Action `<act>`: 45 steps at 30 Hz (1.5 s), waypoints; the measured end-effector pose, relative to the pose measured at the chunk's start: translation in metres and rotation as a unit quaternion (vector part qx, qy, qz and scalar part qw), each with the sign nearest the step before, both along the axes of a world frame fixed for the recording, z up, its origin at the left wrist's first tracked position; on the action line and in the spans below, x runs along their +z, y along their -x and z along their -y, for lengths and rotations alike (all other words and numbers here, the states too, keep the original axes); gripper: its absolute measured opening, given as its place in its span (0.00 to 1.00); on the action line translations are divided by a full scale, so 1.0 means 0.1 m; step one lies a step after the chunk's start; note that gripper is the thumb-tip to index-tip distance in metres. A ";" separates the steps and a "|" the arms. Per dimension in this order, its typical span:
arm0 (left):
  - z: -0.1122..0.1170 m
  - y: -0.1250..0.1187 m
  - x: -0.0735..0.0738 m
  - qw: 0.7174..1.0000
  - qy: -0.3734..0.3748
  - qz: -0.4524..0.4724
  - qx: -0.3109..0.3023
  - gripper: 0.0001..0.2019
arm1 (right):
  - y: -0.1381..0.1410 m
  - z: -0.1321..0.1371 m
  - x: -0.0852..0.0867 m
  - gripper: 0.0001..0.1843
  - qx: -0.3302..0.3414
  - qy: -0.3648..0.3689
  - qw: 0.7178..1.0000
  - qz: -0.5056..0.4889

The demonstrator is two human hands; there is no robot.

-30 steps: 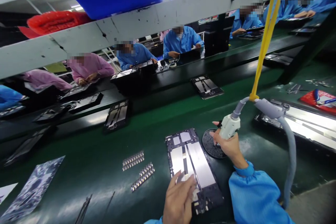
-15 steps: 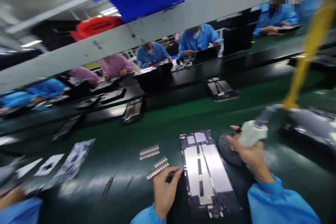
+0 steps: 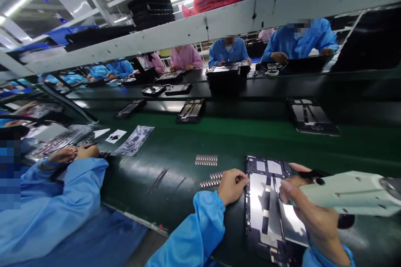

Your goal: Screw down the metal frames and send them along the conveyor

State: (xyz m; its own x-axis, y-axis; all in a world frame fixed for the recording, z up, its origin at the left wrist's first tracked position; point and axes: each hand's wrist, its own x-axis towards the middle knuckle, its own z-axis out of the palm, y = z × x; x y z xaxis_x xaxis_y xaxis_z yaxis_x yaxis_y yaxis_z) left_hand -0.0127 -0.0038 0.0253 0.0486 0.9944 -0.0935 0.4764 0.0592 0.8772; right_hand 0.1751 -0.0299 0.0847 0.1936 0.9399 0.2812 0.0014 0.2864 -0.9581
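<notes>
A dark tablet back frame [image 3: 269, 200] with silver plates lies on the green belt in front of me. My left hand [image 3: 232, 185] is curled at the frame's left edge, fingertips touching it, right beside small strips of parts [image 3: 211, 182]. My right hand [image 3: 310, 212] grips a pale electric screwdriver [image 3: 347, 194], held sideways over the frame's right half. The tool's tip is hidden behind my fingers.
Another strip of parts [image 3: 206, 159] lies farther out, with tweezers [image 3: 158, 180] to its left. A co-worker's blue sleeve [image 3: 53, 204] fills the left. More frames [image 3: 311, 116] ride the black conveyor [image 3: 238, 91]; people in blue and pink sit across it.
My head has turned left, bringing the co-worker into view. The screwdriver moved from the round pad to over the frame. My left hand slid from the plate to the frame's left edge.
</notes>
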 end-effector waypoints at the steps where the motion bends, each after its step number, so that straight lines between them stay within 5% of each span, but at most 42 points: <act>1: -0.03 0.00 0.01 1.000 -0.004 -0.001 -0.003 0.04 | 0.06 -0.02 -0.01 0.13 0.022 0.002 1.000 0.003; 6: -0.14 0.02 0.00 0.999 0.025 0.031 -0.013 0.03 | 0.38 -0.22 -0.04 0.19 0.087 -0.004 0.995 0.040; 10: -0.26 0.05 -0.07 0.991 0.109 0.080 -0.017 0.12 | 0.62 -0.38 -0.10 0.09 0.075 0.001 0.997 0.023; 14: -0.35 0.07 -0.11 0.973 0.185 0.133 -0.030 0.13 | 0.74 -0.47 -0.19 0.22 0.104 0.030 0.994 -0.014; 18: -0.35 0.08 -0.11 0.966 0.200 0.160 -0.029 0.11 | 0.76 -0.49 -0.26 0.23 0.111 0.037 0.993 -0.006; 27: -0.33 0.07 -0.14 0.968 0.181 0.172 -0.037 0.10 | 0.75 -0.47 -0.35 0.19 0.109 0.041 0.993 0.038; 32: -0.28 0.33 -0.02 0.973 0.161 0.166 -0.018 0.05 | 0.83 -0.46 -0.42 0.19 0.131 0.038 0.989 0.059; 38: -0.14 0.80 0.05 0.985 0.107 0.120 0.064 0.05 | 0.80 -0.45 -0.21 0.17 0.092 0.002 0.995 0.026; 45: -0.06 0.71 0.02 0.996 0.060 0.033 0.049 0.06 | 0.62 -0.49 -0.17 0.21 0.071 -0.021 0.997 -0.032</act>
State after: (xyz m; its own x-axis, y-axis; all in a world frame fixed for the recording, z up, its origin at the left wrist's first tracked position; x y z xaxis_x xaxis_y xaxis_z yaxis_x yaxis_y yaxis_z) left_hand -0.0842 0.0024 0.0273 -0.0373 0.9767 -0.2112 0.4045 0.2080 0.8906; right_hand 0.1134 0.0187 0.0678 0.0795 0.9465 0.3128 -0.1032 0.3199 -0.9418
